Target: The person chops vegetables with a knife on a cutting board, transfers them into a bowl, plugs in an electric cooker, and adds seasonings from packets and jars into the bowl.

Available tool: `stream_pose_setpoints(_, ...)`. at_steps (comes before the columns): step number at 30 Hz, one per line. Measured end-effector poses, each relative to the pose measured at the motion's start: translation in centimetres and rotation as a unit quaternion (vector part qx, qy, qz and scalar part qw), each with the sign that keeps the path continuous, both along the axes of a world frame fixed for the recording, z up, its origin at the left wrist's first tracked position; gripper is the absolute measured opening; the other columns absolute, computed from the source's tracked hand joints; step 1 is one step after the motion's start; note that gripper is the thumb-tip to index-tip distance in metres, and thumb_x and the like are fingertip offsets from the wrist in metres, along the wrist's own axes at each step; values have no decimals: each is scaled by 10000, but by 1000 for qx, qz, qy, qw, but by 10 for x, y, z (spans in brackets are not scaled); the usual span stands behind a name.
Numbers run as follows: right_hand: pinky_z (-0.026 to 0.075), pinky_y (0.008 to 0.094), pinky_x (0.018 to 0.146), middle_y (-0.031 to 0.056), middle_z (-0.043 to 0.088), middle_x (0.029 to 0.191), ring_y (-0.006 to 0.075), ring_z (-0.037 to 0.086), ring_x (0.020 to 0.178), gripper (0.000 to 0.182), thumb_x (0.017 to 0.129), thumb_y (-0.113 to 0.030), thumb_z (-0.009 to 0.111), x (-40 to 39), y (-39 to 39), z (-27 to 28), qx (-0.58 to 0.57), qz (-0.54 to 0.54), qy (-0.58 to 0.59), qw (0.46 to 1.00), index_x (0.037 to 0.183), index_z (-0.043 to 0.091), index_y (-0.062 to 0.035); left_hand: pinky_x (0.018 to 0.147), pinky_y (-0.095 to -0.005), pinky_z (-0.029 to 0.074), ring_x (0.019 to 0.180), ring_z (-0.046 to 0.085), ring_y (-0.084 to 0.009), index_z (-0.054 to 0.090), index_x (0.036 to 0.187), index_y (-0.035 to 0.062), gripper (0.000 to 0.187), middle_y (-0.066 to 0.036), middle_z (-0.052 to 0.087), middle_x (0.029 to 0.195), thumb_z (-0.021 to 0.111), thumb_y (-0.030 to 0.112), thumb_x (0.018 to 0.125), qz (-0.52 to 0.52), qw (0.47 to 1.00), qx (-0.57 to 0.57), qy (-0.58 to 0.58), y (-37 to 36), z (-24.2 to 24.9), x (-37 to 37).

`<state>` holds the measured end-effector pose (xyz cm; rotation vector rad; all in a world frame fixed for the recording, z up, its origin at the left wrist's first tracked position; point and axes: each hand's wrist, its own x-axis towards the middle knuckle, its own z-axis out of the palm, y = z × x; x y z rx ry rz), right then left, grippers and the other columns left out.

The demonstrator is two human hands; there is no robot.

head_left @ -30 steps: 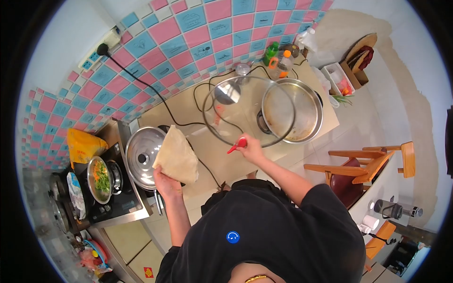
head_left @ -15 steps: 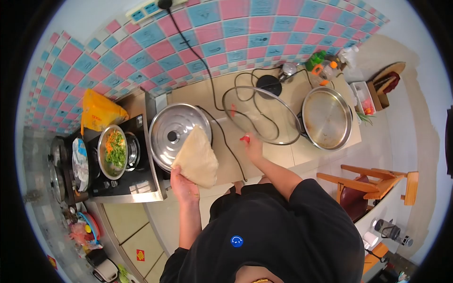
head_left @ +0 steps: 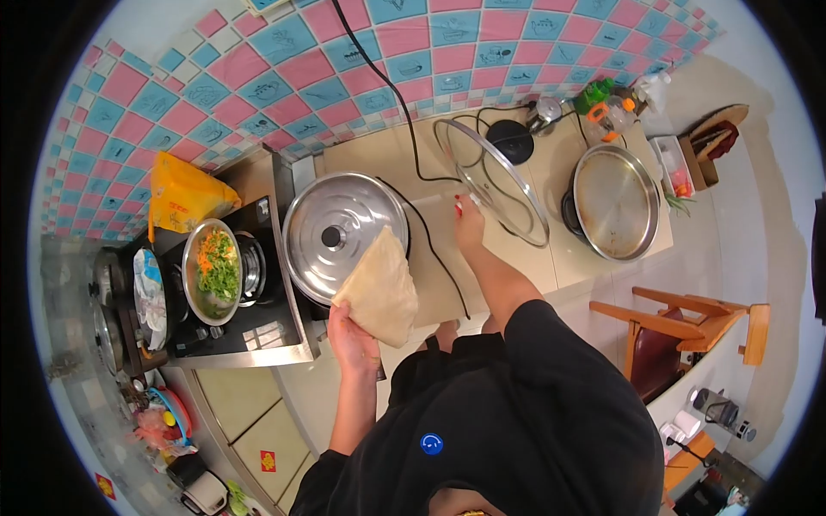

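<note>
Both hands grip: flatbread (head_left: 379, 291), glass lid (head_left: 492, 181).

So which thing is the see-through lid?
Find the beige counter under the pink and blue wall tiles. Between the shiny metal lid and the open pan, the right hand tilts the glass lid; only through this one do black cords show.

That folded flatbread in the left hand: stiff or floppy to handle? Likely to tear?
Probably pliable: the flatbread is folded into a wedge, yet it stands up from the left hand without drooping, so the layers seem to lend some stiffness. It looks thin and likely light. Tearing seems possible if pinched by one edge; no cracks show along the fold.
</note>
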<state>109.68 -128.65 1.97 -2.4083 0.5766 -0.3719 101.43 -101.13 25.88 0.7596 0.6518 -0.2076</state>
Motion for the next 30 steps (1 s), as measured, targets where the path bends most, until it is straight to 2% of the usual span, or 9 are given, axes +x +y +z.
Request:
stream_pose_setpoints(4, 502, 472, 790, 197, 638, 974, 400, 619, 925, 288, 818, -18, 638, 5, -7, -4, 35, 10, 25, 999, 1085, 553, -82, 1051, -397, 417, 1225, 522, -239, 478, 1263, 6, 345, -118, 546, 1306, 467, 163, 956, -21, 1000, 21, -2, -4, 2, -1)
stream_pose_setpoints(10, 507, 416, 851, 181, 636, 1063, 357, 628, 984, 390, 826, -52, 649, -34, 13, 47, 5, 42, -170, 985, 1202, 550, -25, 1061, -411, 408, 1229, 523, -245, 479, 1269, -7, 355, -120, 550, 1312, 453, 168, 961, -31, 999, 20, 4, -20, -2, -4)
stream_pose_setpoints(12, 508, 395, 871, 168, 641, 1119, 342, 634, 1022, 472, 867, -110, 650, -77, 19, 51, 144, 45, 5, 988, 1300, 489, -13, 1076, -420, 398, 1249, 517, -257, 471, 1295, -4, 378, -128, 544, 1337, 435, 185, 969, -38, 999, -12, 22, -31, -12, -7)
stream_pose_setpoints(14, 507, 419, 888, 155, 632, 1208, 311, 634, 1069, 577, 916, -319, 650, -113, 9, 28, 510, -10, 98, 854, 1361, 437, -19, 1090, -430, 388, 1270, 508, -270, 460, 1321, -2, 402, -137, 536, 1360, 418, 202, 977, -60, 996, -38, 46, -46, -20, -11)
stream_pose_setpoints(17, 495, 407, 932, 118, 635, 1201, 242, 617, 1109, 597, 936, -414, 630, -160, -33, 104, 902, -53, 171, 392, 1370, 456, -42, 1104, -447, 377, 1299, 492, -294, 428, 1363, -8, 447, -153, 522, 1387, 379, 238, 993, -115, 985, -69, 108, -89, -30, -17)
stream_pose_setpoints(20, 496, 446, 962, 134, 606, 1256, 263, 599, 1155, 600, 958, -460, 569, -191, -65, 147, 915, -84, 144, 367, 1382, 443, -54, 1091, -465, 394, 1287, 503, -309, 425, 1369, -12, 468, -166, 517, 1393, 412, 247, 979, -239, 953, -124, 141, -130, -67, -30)
stream_pose_setpoints(24, 482, 449, 1019, 132, 574, 1304, 275, 561, 1224, 491, 912, -69, 626, -236, -112, 128, 788, -116, 86, 598, 1366, 442, -48, 1005, -421, 471, 1204, 560, -288, 448, 1346, 13, 438, -158, 569, 1297, 456, 268, 991, -390, 905, -8, 170, -187, -97, -56)
stream_pose_setpoints(27, 512, 435, 984, 117, 601, 1267, 263, 602, 1157, 539, 850, 34, 643, -254, -163, 109, 749, -163, 82, 637, 1348, 463, -66, 907, -382, 522, 1114, 596, -268, 486, 1300, 35, 380, -145, 600, 1194, 475, 265, 998, -423, 874, 134, 199, -210, -95, -69)
stream_pose_setpoints(30, 535, 430, 944, 102, 617, 1243, 256, 622, 1114, 547, 847, 25, 652, -260, -212, 90, 724, -154, 79, 667, 1350, 469, -84, 906, -381, 524, 1121, 597, -288, 487, 1283, 11, 368, -177, 593, 1218, 469, 242, 997, -399, 901, 85, 146, -199, -85, -74)
